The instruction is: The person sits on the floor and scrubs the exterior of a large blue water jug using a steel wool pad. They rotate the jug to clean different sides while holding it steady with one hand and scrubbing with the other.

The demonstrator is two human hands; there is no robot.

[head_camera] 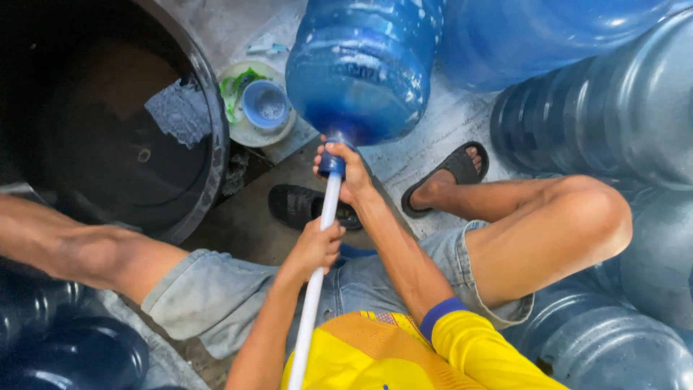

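Note:
A large blue water jug lies tilted with its neck toward me. A long white rod runs from the lower middle up into the jug's mouth. My left hand is closed round the rod's middle. My right hand grips the jug's neck where the rod enters. I sit with both knees spread, in grey denim shorts and a yellow shirt, black sandals on my feet.
A big dark tub holding water stands at the left. A small white bowl with a blue cup and green scrubber sits beside it. More blue jugs crowd the right side and lower corners. The floor is wet concrete.

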